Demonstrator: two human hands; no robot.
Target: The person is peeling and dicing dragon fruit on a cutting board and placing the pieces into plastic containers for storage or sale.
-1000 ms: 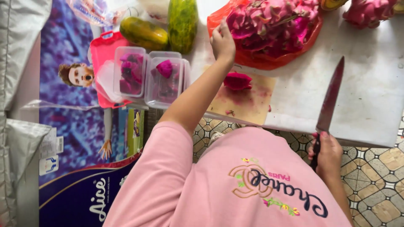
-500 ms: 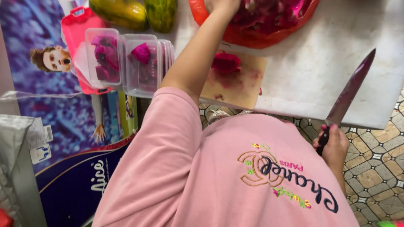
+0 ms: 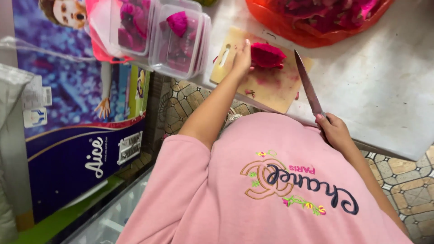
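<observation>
Nearest, the right hand (image 3: 335,131) has its fingers closed round the handle of a knife (image 3: 307,86), whose blade points away over a wooden board (image 3: 266,88) on the grey worktop (image 3: 384,90). Farther out, the left hand (image 3: 242,58) rests on the board, fingers loosely curled against a pink fruit piece (image 3: 267,55), touching it rather than gripping. Left of the board stand clear tubs (image 3: 176,40) holding pink pieces. Beyond lies an orange bag (image 3: 289,27) of peels.

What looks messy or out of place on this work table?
Small pink fruit scraps and juice stains lie on the wooden cutting board, whose near corner overhangs the table edge. The left hand steadies the dragon fruit piece; the right hand holds the knife.
</observation>
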